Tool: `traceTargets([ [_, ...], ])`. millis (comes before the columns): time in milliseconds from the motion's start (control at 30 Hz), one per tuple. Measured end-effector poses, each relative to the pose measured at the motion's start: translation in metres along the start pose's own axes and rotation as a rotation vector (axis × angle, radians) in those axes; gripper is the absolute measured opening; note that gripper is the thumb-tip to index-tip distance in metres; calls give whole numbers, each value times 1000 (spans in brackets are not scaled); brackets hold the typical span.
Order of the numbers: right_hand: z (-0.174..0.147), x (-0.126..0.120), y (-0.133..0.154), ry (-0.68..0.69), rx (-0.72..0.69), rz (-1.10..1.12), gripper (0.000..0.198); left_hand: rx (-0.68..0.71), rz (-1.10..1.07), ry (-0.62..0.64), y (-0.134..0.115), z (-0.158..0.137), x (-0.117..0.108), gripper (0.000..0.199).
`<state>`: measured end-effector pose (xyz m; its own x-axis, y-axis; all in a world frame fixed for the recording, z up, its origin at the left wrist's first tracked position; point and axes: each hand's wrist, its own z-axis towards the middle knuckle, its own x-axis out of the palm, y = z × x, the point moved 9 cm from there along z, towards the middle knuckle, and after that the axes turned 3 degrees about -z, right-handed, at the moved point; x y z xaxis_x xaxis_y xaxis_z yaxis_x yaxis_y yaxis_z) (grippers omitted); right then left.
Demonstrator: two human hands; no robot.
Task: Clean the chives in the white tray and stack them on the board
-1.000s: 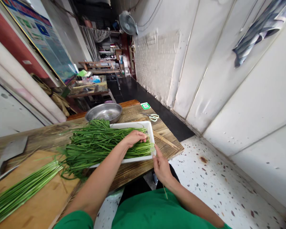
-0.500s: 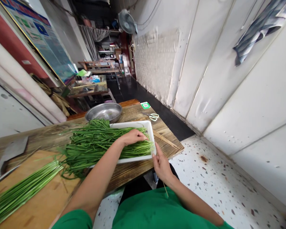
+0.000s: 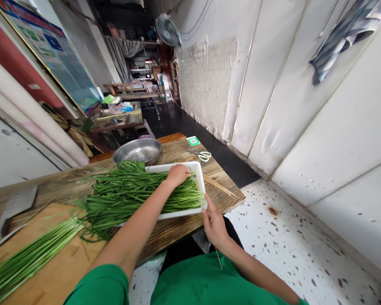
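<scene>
A heap of green garlic chives (image 3: 123, 192) fills a white tray (image 3: 174, 214) and spills over its left side. My left hand (image 3: 178, 174) reaches across the heap with fingers curled at the pale stem ends near the tray's far right corner. They look closed on chive stems, though the fingertips are partly hidden. My right hand (image 3: 215, 222) is at the tray's near right corner, its fingertips touching the rim. A thin bamboo skewer (image 3: 219, 258) juts out below that hand, its upper part hidden by the palm.
Several bamboo skewers (image 3: 220, 186) lie right of the tray, with scissors (image 3: 204, 156) and a green code card (image 3: 193, 141) beyond. A steel bowl (image 3: 137, 151) stands behind. Leftward are a cutting board (image 3: 63, 258) bearing more chives (image 3: 34, 254) and a cleaver (image 3: 14, 207).
My left hand has moved from the middle of the stem ends to the far side of the heap. The right hand has stayed at the tray's corner.
</scene>
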<state>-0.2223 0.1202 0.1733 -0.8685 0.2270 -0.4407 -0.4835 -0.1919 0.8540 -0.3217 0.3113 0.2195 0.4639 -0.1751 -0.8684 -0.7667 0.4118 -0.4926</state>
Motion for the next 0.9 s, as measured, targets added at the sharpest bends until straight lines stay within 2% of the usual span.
traceTargets([
  [67, 0, 0, 0, 7, 1, 0, 50, 0, 238, 8, -3, 8, 6, 4],
  [133, 1, -1, 0, 21, -3, -6, 50, -12, 367, 6, -4, 14, 10, 3],
  [300, 1, -4, 0, 36, -2, -20, 49, -15, 411, 1, -7, 11, 14, 14],
  [433, 3, -5, 1, 28, -9, -1, 49, -23, 420, -85, -10, 1, 1, 24],
  [533, 7, -5, 0, 39, 6, 18, 50, 57, 207, -84, -15, -7, -5, 25],
  [600, 9, -5, 0, 44, 12, 17, 50, 78, -35, -4, -13, -11, 0, 26],
  [667, 10, -6, 0, 44, 16, 7, 49, 44, -219, 84, -7, -16, 9, 30],
  [800, 12, -7, 0, 43, 17, -11, 50, -25, -346, 198, 1, -25, 29, 30],
  [900, 12, -6, 0, 40, 11, -21, 50, -74, -406, 212, 4, -29, 34, 25],
])
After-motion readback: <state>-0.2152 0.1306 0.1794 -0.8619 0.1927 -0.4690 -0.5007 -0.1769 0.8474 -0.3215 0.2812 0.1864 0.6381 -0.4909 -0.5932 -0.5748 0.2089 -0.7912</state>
